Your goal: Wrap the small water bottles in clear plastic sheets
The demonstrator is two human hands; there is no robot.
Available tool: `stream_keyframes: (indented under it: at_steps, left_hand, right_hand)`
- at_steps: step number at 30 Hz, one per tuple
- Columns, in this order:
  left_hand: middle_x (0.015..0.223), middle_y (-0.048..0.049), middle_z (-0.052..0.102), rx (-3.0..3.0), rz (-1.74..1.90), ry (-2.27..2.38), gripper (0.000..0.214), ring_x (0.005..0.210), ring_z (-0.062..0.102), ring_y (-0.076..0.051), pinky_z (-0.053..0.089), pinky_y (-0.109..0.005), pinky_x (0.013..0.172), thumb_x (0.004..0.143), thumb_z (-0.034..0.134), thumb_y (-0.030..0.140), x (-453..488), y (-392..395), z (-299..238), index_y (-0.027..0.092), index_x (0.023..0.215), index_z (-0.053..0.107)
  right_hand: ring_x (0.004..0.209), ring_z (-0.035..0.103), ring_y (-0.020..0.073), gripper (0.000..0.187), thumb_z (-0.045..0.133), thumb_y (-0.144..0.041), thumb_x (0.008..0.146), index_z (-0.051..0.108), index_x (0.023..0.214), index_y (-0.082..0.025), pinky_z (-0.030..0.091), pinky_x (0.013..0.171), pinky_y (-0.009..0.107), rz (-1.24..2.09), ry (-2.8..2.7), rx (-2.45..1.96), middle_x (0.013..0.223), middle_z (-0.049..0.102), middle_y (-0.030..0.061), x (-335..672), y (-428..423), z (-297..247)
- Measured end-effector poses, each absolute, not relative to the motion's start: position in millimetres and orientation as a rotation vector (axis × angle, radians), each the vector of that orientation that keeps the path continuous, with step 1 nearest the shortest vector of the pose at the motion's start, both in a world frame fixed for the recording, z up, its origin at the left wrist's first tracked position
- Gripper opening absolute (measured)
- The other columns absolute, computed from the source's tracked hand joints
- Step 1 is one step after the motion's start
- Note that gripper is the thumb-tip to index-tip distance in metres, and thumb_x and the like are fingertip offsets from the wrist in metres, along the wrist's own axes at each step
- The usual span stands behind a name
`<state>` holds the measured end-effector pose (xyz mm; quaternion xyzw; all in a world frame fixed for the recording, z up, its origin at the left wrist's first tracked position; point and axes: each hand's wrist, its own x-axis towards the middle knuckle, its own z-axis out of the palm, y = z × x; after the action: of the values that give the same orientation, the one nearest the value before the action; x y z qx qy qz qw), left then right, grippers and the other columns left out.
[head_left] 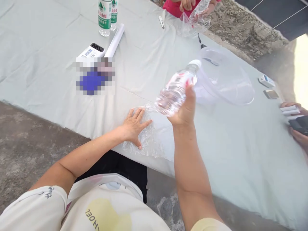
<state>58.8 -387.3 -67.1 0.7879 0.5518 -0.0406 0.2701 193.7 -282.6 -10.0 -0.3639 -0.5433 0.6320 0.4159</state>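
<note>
My right hand point(184, 107) grips a clear water bottle point(176, 85) with a white cap, held tilted above the cloth-covered table. The bottle is slightly blurred. With fingers spread, my left hand point(136, 126) lies flat on a crumpled sheet of clear plastic film point(150, 141) near the table's front edge. The film stretches out to the right of that hand, beneath the raised bottle. Just behind the bottle, to its right, is a large transparent plastic tub point(231, 93).
Two green-labelled water bottles point(104, 19), a white roll point(115, 40) and a white device point(90, 51) stand or lie at the back left. A co-worker's hands point(187, 4) handle a plastic-wrapped bottle at the back. Another person's hand point(299, 136) holds a dark object at right.
</note>
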Motion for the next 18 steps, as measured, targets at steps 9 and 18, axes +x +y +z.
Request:
stream_keyframes:
  at_steps: [9, 18]
  left_hand:
    - [0.174, -0.0198, 0.000, 2.174, -0.018, 1.484, 0.140, 0.159, -0.004, -0.048, -0.001, -0.068, 0.123, 0.048, 0.091, 0.067, 61, -386, -73, 0.028, 0.164, 0.023]
    - [0.175, -0.0171, 0.002, 2.171, -0.108, 1.518, 0.133, 0.159, -0.006, -0.048, -0.003, -0.069, 0.123, 0.052, 0.086, 0.073, 56, -389, -65, 0.033, 0.163, 0.027]
  right_hand:
    - [0.054, 0.046, 0.0119, 0.059, 0.079, -0.070, 0.067, 0.074, 0.100, -0.021, 0.039, 0.046, 0.026, 2.063, -1.411, -1.239, 0.073, 0.063, 0.0018, 256, -319, -35]
    - [0.091, 0.068, 0.0199, 0.055, 0.075, -0.072, 0.065, 0.060, 0.101, -0.032, 0.053, 0.066, 0.029, 1.578, -1.200, -0.946, 0.091, 0.064, -0.0017, 242, -229, -56]
